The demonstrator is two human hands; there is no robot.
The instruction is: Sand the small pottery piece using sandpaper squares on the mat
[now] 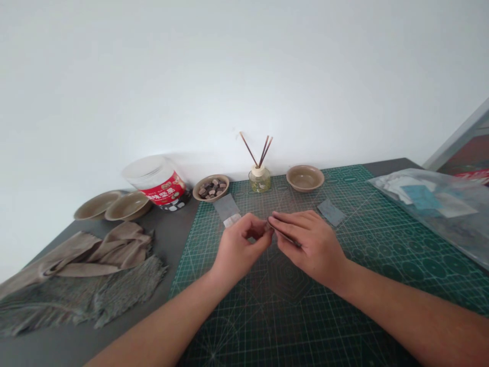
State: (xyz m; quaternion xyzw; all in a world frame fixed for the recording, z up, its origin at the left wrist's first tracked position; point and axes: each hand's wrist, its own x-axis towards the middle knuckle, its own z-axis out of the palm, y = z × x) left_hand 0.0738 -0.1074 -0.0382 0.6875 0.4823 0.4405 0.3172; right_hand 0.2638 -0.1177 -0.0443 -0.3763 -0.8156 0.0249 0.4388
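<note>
Over the green cutting mat (237,316), my two hands meet at the fingertips. My left hand (244,244) pinches something small that its fingers mostly hide. In my right hand (307,242) is a thin dark piece (287,237), its edge showing between the fingers; I cannot make out what it is. Behind my left hand lie a grey sheet (226,207) and a small whitish piece (232,220). Another grey-blue sheet (331,212) rests on the mat beyond my right hand.
Along the wall stand a bowl of small blocks (196,192), a reed diffuser (260,180), and a bowl (305,178). Two bowls (95,205), a red-labelled jar (162,186) and crumpled cloth (95,275) are left; a plastic bag (435,204) is right.
</note>
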